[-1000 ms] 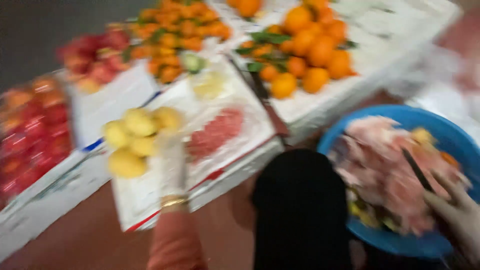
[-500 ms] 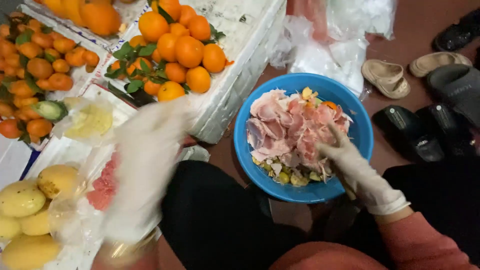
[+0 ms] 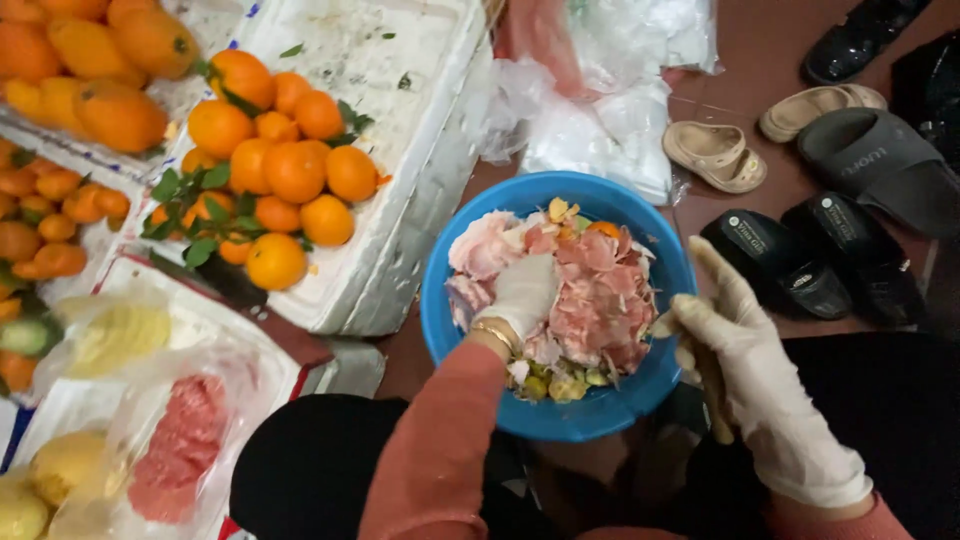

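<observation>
A blue bowl (image 3: 448, 300) sits on the floor in front of my knees, piled with pink fruit peels and scraps (image 3: 600, 290). My left hand (image 3: 520, 295), in a pale glove with a gold bangle at the wrist, reaches into the bowl and rests on the peels. Whether it grips any is hidden. My right hand (image 3: 745, 350), also gloved, hovers at the bowl's right rim with fingers spread and holds a dark knife (image 3: 712, 395), mostly hidden under the palm.
A white foam box (image 3: 410, 150) of oranges (image 3: 285, 170) stands to the left. Bagged peeled pink fruit (image 3: 180, 440) and yellow fruit (image 3: 60, 470) lie at bottom left. Plastic bags (image 3: 600, 130) and several slippers (image 3: 800, 250) lie at upper right.
My left hand has moved from the fruit tray on the left into the blue bowl. My right hand has drawn back out of the bowl to its right rim.
</observation>
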